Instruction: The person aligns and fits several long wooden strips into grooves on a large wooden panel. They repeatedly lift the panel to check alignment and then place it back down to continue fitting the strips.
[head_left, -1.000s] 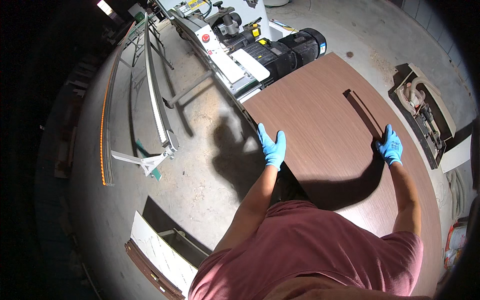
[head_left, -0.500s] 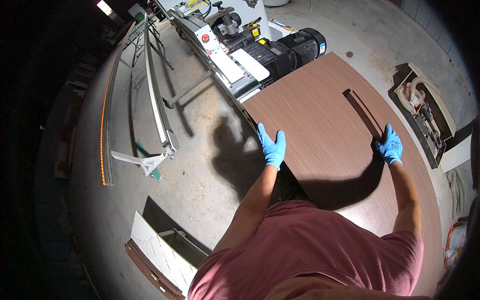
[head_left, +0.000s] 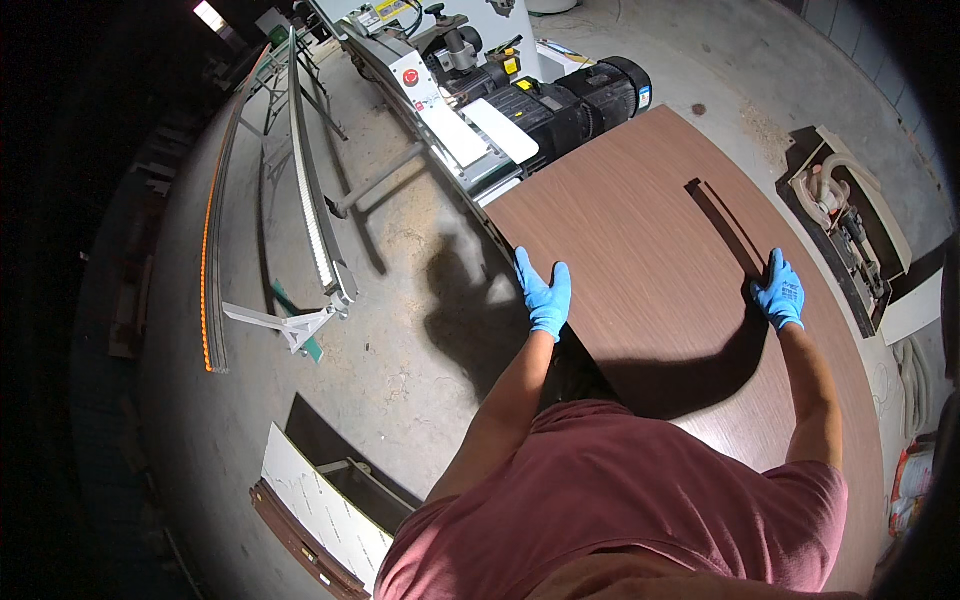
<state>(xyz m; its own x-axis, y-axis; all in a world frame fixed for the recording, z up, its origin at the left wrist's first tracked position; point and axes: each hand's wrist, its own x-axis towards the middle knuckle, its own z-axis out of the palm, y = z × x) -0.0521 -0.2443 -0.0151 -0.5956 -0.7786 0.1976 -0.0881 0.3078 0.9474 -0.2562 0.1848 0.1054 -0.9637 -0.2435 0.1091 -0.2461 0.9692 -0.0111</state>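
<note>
A large dark-brown wood-grain board (head_left: 640,250) lies flat in front of me, its far end against a machine (head_left: 500,90). My left hand (head_left: 545,295), in a blue glove, rests flat on the board's left edge with the fingers spread. My right hand (head_left: 780,290), also gloved in blue, lies on the board beside a narrow dark slot (head_left: 725,225) cut into its surface. Neither hand holds anything apart from pressing on the board.
A machine with a black motor (head_left: 590,90) and a red button stands at the board's far end. A long white rail on a stand (head_left: 310,210) lies left. Panel offcuts (head_left: 320,510) lean lower left. A tool tray (head_left: 840,220) sits right on the concrete floor.
</note>
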